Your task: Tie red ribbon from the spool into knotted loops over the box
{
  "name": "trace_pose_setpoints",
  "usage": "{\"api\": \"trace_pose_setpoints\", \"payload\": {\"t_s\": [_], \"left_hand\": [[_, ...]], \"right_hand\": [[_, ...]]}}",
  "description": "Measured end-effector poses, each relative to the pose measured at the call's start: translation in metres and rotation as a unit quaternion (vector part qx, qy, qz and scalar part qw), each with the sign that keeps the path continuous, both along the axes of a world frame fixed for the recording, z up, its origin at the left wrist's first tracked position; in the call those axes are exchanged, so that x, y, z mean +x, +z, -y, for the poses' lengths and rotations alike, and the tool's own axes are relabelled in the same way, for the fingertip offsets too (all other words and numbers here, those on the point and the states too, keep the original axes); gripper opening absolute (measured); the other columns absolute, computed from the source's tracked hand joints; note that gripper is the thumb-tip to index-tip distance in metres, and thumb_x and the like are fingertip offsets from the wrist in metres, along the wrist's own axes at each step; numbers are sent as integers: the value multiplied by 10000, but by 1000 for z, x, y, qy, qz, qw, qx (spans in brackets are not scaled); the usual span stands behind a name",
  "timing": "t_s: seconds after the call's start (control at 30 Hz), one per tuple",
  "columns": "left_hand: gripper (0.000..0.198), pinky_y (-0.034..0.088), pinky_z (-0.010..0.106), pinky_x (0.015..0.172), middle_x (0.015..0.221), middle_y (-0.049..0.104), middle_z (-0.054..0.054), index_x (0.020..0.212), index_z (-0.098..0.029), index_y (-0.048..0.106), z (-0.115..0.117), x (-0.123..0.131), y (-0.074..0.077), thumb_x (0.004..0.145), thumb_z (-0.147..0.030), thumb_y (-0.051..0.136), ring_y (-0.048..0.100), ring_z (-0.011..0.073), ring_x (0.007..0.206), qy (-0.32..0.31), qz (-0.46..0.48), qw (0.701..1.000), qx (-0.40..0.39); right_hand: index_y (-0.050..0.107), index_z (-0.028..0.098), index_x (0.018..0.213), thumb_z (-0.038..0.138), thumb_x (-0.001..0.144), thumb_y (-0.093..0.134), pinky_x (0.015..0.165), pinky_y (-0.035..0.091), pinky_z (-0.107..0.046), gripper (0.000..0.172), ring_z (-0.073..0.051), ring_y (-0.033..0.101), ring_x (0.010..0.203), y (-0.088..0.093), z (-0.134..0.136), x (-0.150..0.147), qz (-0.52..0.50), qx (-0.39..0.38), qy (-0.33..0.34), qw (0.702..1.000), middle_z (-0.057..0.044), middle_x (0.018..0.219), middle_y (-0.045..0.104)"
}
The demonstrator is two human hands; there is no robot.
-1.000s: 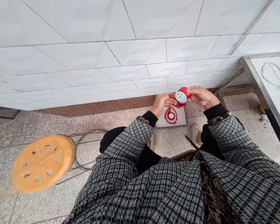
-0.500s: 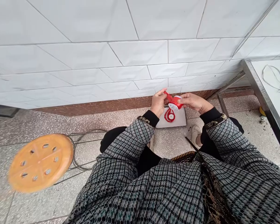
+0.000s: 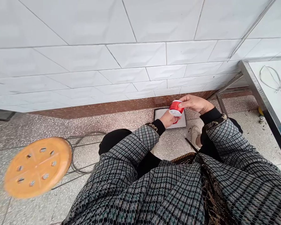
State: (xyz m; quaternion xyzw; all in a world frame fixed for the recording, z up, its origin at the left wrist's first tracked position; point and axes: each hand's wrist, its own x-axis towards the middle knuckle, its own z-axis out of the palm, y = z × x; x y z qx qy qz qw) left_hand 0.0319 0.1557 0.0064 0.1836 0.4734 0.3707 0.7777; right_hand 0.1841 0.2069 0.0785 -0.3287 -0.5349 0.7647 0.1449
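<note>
A spool of red ribbon (image 3: 176,108) with white end discs is held at its right edge between the thumb and fingers of my right hand (image 3: 194,103). Below and behind the spool, my left hand (image 3: 168,119) reaches over a white, dark-edged tray or board (image 3: 159,114) on the floor. The spool covers most of the left fingers, so their grip cannot be made out. A bit of red (image 3: 175,122) shows beside the left fingertips, above the white surface; the rest of it is hidden by the hand.
An orange round stool (image 3: 38,167) with holes in its seat and metal legs stands at the left. White wall tiles (image 3: 142,56) rise ahead. At the right is a metal-framed table (image 3: 255,81) with a thin loop of wire (image 3: 275,79) on top.
My left hand has let the stretched ribbon end go from beside the spool and moved down and right, beneath it. It now covers the red loop on the white surface. The right hand keeps the spool.
</note>
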Motion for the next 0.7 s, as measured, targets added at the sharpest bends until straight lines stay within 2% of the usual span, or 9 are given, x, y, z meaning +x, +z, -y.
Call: {"api": "trace_pose_setpoints", "payload": {"t_s": [0.23,0.3,0.37,0.43,0.5,0.57,0.6,0.67,0.7], "left_hand": [[184,517,228,594,630,573,-46,876,-171,569,5,1,-19,802,-15,631,579,91,523,1,-30,999,-15],[130,550,251,649,692,610,-30,955,-181,574,-11,-9,-18,876,-78,579,601,93,557,50,-53,997,-5],[123,557,254,697,773,646,-9,1035,-200,580,-34,-32,-4,940,-145,525,625,94,614,165,-117,979,39],[195,556,239,764,893,693,15,1155,-234,588,-56,-72,23,1000,-240,470,680,98,763,297,-218,919,140],[323,552,250,840,1075,741,36,1301,-246,559,-67,-127,56,1007,-257,428,707,107,952,402,-301,833,231],[438,533,282,937,1206,753,13,1369,-245,539,-63,-190,85,952,-194,414,692,115,1149,522,-333,708,341],[423,500,308,1031,1214,768,1,1356,-247,572,-57,-220,94,961,-227,421,634,134,1311,535,-352,658,395],[384,503,302,1003,885,809,4,1105,-236,691,-43,-268,100,1042,-378,340,576,159,1427,429,-489,662,372],[514,533,254,948,707,765,6,988,-220,712,-37,-284,97,1073,-457,264,633,143,1363,314,-575,676,337]], "right_hand": [[756,171,780,465,641,957,776,567,-304,383,-148,674,725,13,-2,23,-119,-14,-146,982,-11,735,714],[728,181,749,465,635,952,796,573,-341,379,-169,670,745,19,-3,32,-142,7,-194,971,-8,715,677],[715,188,737,474,619,952,781,575,-362,390,-181,661,746,24,-3,40,-149,23,-222,963,-10,706,657],[700,187,707,481,596,957,758,574,-366,406,-179,645,719,26,-3,44,-141,29,-235,961,-11,688,645],[683,185,683,488,590,955,751,576,-367,417,-175,636,703,28,-2,45,-121,27,-239,963,-11,673,638],[674,186,680,499,594,949,759,579,-375,425,-180,643,715,29,-1,46,-107,24,-244,964,-9,666,634],[673,188,685,502,590,949,762,580,-379,429,-183,648,724,29,-1,47,-107,24,-246,963,-7,667,633],[674,191,693,502,581,954,756,580,-375,433,-183,653,727,30,-1,48,-118,27,-249,961,-2,672,633],[676,192,695,499,582,955,747,579,-369,430,-179,652,720,31,-2,49,-125,29,-248,960,1,670,632]]}}
